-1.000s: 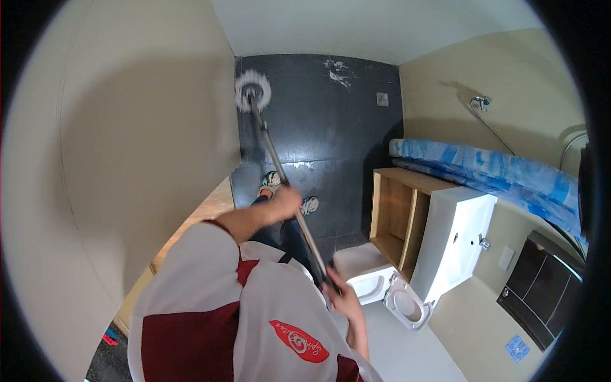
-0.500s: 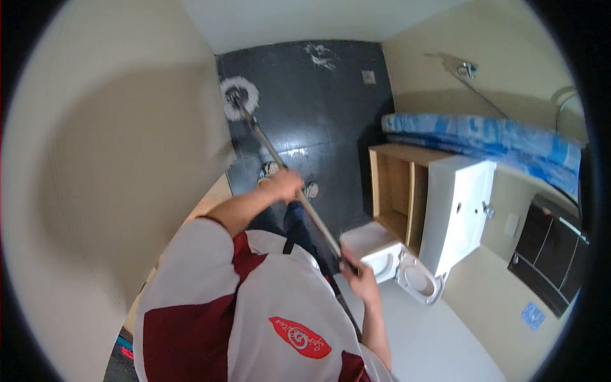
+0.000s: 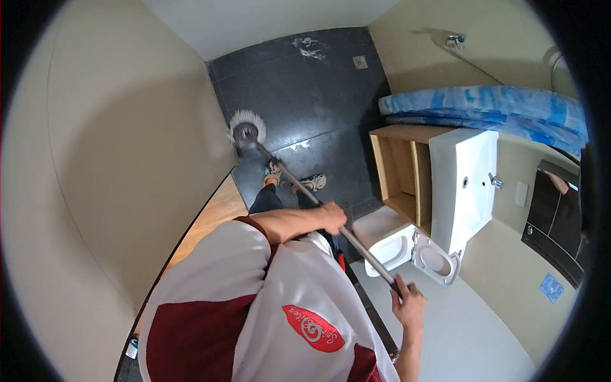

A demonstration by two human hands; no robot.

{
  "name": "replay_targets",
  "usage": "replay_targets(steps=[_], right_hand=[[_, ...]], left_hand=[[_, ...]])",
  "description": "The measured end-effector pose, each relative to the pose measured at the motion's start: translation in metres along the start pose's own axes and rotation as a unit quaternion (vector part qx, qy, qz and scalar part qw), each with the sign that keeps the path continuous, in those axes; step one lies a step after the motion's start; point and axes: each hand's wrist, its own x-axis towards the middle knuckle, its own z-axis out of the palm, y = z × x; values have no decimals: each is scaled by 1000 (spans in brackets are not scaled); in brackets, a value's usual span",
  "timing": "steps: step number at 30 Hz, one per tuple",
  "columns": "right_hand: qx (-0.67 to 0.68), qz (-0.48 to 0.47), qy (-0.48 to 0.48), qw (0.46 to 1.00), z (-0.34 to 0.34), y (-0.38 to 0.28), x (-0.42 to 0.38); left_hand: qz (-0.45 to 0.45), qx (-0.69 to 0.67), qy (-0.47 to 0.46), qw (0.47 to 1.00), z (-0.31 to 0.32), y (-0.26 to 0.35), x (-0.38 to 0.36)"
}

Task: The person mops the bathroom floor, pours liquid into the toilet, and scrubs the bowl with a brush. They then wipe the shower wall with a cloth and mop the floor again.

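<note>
A long-handled mop slants across the view, its grey handle [image 3: 294,180] running down to the right from a round head with white fringe [image 3: 249,117]. The head rests on the dark tiled floor [image 3: 305,95], close to the left wall. My left hand [image 3: 332,218] is wrapped round the middle of the handle. Near the handle's dark upper end, my right hand [image 3: 409,304] grips it, with its fingers partly raised. My feet [image 3: 312,183] stand just below the mop head in the view.
A toilet [image 3: 388,245] with its lid up stands right of the handle. Beyond it are a wooden cabinet [image 3: 398,162], a white sink [image 3: 468,184] and a blue-and-white wrapped long object [image 3: 484,102]. White marks [image 3: 309,48] and a drain [image 3: 360,62] show on the floor.
The mop head has come down the view towards my feet. Both hands have shifted right and down with the handle, and my feet now show more fully.
</note>
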Motion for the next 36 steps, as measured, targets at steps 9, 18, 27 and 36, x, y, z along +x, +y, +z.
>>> replay_targets(steps=[9,18,27,36], right_hand=[[173,60,-164,969,-47,84,72],[280,-4,-164,946,-16,88,203],[272,-71,-161,946,-32,-21,339],[282,-23,-136,949,-92,35,308]], left_hand=[[43,-157,52,985,6,4,48],[-115,-73,54,989,-91,-106,43],[-213,41,184,959,-152,-255,-9],[-108,-61,-6,992,-175,-195,37]])
